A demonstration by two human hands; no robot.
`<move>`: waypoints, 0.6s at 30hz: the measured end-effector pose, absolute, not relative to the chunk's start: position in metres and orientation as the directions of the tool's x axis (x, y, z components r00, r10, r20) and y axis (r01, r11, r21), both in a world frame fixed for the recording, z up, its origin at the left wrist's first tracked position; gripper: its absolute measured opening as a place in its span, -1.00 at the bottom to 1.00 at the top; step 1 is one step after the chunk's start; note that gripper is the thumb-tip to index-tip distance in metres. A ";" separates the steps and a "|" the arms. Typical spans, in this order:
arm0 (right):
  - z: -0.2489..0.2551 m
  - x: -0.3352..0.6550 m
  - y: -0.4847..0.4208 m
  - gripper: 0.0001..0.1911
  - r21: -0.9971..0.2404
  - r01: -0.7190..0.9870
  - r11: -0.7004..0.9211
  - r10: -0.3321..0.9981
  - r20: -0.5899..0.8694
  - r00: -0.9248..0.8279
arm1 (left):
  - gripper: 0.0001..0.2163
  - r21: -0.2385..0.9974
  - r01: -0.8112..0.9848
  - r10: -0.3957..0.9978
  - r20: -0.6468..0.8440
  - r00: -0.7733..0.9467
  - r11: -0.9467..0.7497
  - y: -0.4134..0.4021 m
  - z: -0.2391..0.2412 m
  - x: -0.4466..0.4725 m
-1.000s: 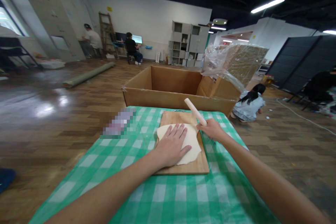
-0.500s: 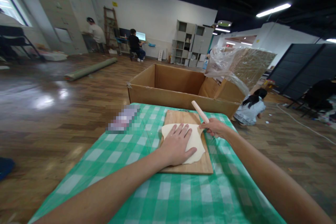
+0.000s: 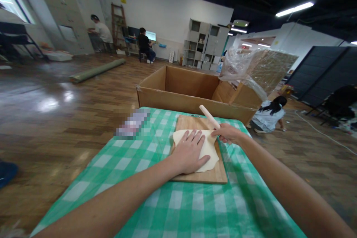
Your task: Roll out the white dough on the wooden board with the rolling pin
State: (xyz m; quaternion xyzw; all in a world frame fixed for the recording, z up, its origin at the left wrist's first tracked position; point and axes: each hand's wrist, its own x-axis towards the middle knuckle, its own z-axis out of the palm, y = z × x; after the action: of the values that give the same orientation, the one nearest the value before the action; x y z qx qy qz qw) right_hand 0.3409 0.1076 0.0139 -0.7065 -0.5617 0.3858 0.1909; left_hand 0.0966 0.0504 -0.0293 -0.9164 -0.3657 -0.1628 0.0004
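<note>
A pale, flat sheet of dough with an uneven edge lies on a wooden cutting board. My left hand rests flat on the dough, fingers spread. My right hand is closed round one end of a light wooden rolling pin at the board's right side. The pin slants up and away to the left over the dough's far right corner. My right fingertips are at the dough's right edge; whether they touch it I cannot tell.
A green checked tablecloth covers the table. A blurred-out flat object lies at its far left corner. Just past the table stands a large open cardboard box. A person crouches on the floor to the right.
The rolling pin's far end has swung slightly left in my right hand. My left hand stays on the dough. The camera view has shifted a little, and the crouching person has reached an arm toward the floor.
</note>
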 end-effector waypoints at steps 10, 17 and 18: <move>0.035 0.321 0.094 -0.71 -0.549 0.823 -0.149 0.987 -0.027 0.161 | -0.26 0.136 0.667 0.670 0.320 0.670 -0.732 0.050 -0.032 0.098; 0.031 0.295 0.072 -0.80 -0.185 0.976 0.111 0.964 0.260 -0.060 | -0.24 0.207 0.654 0.683 0.313 0.661 -0.728 0.058 -0.031 0.090; 0.027 0.295 0.067 -0.79 -0.168 0.977 0.128 0.964 0.253 -0.083 | -0.26 0.221 0.657 0.691 0.308 0.654 -0.720 0.061 -0.030 0.086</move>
State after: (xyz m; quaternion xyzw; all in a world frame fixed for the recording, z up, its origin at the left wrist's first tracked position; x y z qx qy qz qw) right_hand 0.2951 0.0674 0.0273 -0.6598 -0.7355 -0.0221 0.1522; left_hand 0.0862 0.0609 -0.0298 -0.9082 -0.3711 -0.1881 -0.0450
